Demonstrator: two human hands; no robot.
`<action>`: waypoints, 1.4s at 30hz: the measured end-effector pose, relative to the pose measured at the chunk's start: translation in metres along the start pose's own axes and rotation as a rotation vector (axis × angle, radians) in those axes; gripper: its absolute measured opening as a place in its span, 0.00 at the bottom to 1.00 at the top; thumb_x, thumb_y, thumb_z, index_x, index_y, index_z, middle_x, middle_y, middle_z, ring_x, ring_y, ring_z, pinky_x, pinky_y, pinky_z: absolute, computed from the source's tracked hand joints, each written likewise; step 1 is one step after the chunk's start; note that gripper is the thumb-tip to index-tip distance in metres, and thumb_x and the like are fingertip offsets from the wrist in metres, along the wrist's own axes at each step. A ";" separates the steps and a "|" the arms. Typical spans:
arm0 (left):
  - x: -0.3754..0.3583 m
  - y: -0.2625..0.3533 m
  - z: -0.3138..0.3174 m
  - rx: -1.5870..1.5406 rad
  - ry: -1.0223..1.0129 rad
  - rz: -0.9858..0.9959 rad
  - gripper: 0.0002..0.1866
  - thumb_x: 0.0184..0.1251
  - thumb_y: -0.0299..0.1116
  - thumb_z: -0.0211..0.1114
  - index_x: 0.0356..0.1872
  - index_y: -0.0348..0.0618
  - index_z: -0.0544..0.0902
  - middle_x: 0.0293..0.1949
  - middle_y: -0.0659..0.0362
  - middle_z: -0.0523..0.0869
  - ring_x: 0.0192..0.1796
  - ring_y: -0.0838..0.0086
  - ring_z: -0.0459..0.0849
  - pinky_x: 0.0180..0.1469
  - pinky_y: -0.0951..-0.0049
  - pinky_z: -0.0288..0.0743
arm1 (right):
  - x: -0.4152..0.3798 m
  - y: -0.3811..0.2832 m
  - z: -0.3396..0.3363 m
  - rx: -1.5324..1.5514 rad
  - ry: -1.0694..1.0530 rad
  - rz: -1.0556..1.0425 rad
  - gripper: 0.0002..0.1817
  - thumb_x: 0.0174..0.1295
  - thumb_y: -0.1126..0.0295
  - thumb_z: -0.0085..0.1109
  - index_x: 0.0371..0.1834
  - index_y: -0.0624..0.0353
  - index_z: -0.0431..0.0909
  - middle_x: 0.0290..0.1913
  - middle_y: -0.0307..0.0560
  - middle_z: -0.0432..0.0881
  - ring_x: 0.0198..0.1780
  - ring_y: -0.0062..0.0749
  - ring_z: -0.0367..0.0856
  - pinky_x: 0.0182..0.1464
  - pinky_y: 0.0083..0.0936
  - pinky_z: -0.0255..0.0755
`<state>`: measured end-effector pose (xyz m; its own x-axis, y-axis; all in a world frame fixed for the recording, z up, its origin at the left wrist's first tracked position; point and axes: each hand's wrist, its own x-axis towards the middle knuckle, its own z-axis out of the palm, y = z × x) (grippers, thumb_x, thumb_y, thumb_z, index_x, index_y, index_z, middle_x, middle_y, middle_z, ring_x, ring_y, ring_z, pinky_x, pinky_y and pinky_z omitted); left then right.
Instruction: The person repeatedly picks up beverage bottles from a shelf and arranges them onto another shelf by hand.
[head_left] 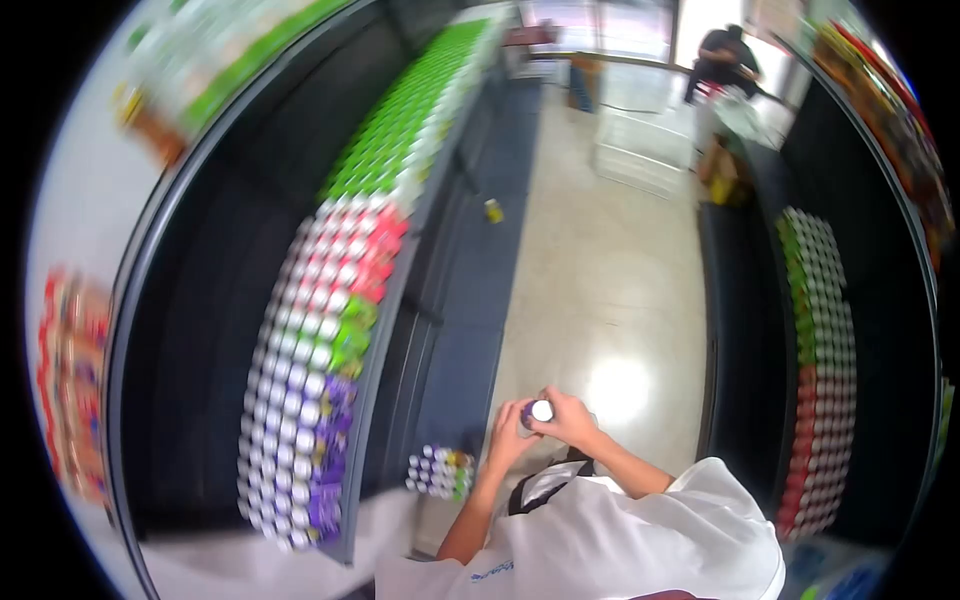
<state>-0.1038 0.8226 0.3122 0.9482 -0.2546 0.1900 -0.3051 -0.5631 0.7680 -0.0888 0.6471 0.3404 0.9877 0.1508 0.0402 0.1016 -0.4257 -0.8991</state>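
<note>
In front of my body I hold a small purple bottle [541, 411] with a round white top. My left hand [508, 437] wraps its near left side, and my right hand [569, 419] closes on it from the right, with fingers beside the top. Much of the bottle's body is hidden by my fingers. To the left, the nearest shelf section carries rows of similar purple bottles [330, 480] with white tops. Below it, by my left forearm, stands a small cluster of white-topped bottles [438, 472].
Farther along the left shelf stand pink bottles [385, 250] and green ones [410, 110]. A yellow item [493, 210] lies on the lower shelf. The right shelf holds green and red rows [822, 400]. White crates [640, 150] stand on the aisle floor [590, 270]; a person [727, 60] sits beyond.
</note>
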 end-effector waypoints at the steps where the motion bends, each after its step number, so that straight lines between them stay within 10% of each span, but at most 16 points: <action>1: 0.018 0.006 0.020 -0.008 -0.102 0.061 0.38 0.39 0.25 0.81 0.59 0.44 0.77 0.52 0.51 0.79 0.55 0.55 0.80 0.56 0.59 0.76 | -0.006 0.015 -0.026 0.010 0.033 0.053 0.25 0.53 0.54 0.73 0.44 0.60 0.74 0.32 0.58 0.84 0.35 0.52 0.86 0.36 0.39 0.78; 18: 0.144 0.137 0.285 -0.297 -1.191 0.472 0.38 0.47 0.28 0.77 0.63 0.43 0.72 0.58 0.50 0.81 0.62 0.55 0.78 0.63 0.59 0.73 | -0.131 0.111 -0.190 -0.115 1.099 0.585 0.21 0.47 0.61 0.74 0.39 0.60 0.77 0.26 0.52 0.82 0.27 0.40 0.83 0.32 0.34 0.76; 25: 0.209 0.129 0.312 -0.349 -1.419 0.497 0.36 0.50 0.29 0.76 0.63 0.42 0.72 0.60 0.48 0.79 0.65 0.54 0.77 0.65 0.60 0.71 | -0.085 0.141 -0.200 -0.104 1.092 0.759 0.21 0.48 0.61 0.74 0.40 0.61 0.77 0.28 0.55 0.84 0.31 0.43 0.87 0.34 0.35 0.78; 42: 0.512 0.107 0.361 -0.371 -1.247 0.432 0.31 0.56 0.37 0.75 0.61 0.46 0.75 0.56 0.51 0.81 0.58 0.56 0.80 0.60 0.62 0.74 | 0.173 0.211 -0.369 -0.191 0.749 0.751 0.26 0.44 0.60 0.76 0.44 0.59 0.76 0.30 0.55 0.82 0.33 0.50 0.84 0.36 0.38 0.75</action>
<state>0.3175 0.3486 0.2710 0.0167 -0.9977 -0.0660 -0.3251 -0.0678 0.9432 0.1471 0.2544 0.3189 0.6199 -0.7641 -0.1783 -0.6078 -0.3239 -0.7251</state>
